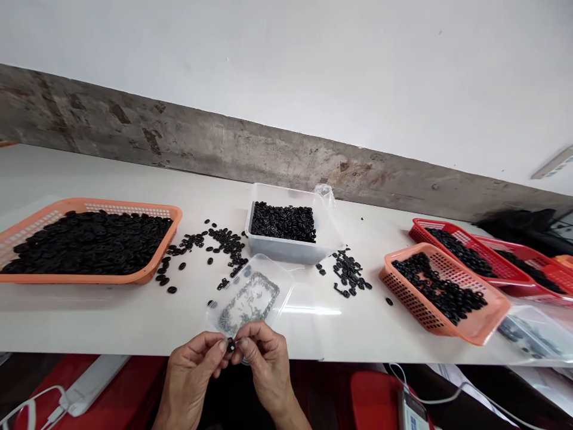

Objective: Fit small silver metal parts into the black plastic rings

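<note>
My left hand (197,364) pinches a small black plastic piece (230,345) between thumb and fingertips, at the table's front edge. My right hand (266,358) meets it from the other side, thumb and forefinger pressed together by the black piece; what they grip is too small to make out. Just beyond both hands lies a clear shallow tray (286,289) holding many tiny metal parts (250,301). Behind it stands a translucent white bin (286,251) with many small black pieces (283,222) inside.
An orange basket (152,272) of black oval pieces stands at left. To the right are another orange basket (496,313) and red baskets (421,227) with black parts. Loose black pieces (349,272) lie around the bin. Below the table edge are a white power strip (96,382) and a phone-like device (414,412).
</note>
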`<move>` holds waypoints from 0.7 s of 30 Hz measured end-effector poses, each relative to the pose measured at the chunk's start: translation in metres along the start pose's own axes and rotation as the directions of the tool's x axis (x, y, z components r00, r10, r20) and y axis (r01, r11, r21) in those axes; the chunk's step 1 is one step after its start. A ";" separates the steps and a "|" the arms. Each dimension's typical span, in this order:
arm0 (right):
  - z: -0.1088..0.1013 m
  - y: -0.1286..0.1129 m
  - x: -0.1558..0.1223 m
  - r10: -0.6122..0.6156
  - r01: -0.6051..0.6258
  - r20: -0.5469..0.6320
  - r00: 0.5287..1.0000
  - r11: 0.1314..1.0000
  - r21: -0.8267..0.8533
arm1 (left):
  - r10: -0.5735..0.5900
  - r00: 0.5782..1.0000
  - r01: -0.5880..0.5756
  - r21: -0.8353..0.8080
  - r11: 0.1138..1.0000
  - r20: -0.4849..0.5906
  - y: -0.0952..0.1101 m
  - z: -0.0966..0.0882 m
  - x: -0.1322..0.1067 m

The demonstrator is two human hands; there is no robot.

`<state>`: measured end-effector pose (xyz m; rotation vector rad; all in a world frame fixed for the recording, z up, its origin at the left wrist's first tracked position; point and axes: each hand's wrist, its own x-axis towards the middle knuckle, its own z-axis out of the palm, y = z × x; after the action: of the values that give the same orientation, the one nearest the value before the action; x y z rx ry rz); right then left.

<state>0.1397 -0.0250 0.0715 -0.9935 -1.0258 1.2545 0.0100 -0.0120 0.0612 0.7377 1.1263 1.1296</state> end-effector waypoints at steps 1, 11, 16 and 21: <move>0.000 0.001 -0.001 0.001 -0.001 0.004 1.000 1.000 0.002 | 0.003 1.000 -0.003 0.005 1.000 0.001 0.000 0.000 0.000; 0.000 0.003 -0.002 0.017 -0.017 0.005 1.000 1.000 -0.008 | 0.024 1.000 -0.024 0.011 1.000 0.010 -0.002 -0.002 0.000; 0.001 0.003 -0.002 -0.003 0.004 0.005 1.000 1.000 -0.021 | 0.044 0.999 -0.044 0.041 0.998 -0.009 -0.003 -0.001 0.000; 0.005 0.007 -0.003 -0.044 0.043 -0.040 0.998 0.999 -0.032 | 0.057 0.998 -0.057 0.039 0.998 -0.004 -0.007 0.001 -0.002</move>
<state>0.1333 -0.0277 0.0659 -1.0115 -1.0324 1.1812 0.0132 -0.0161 0.0564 0.8015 1.1408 1.1608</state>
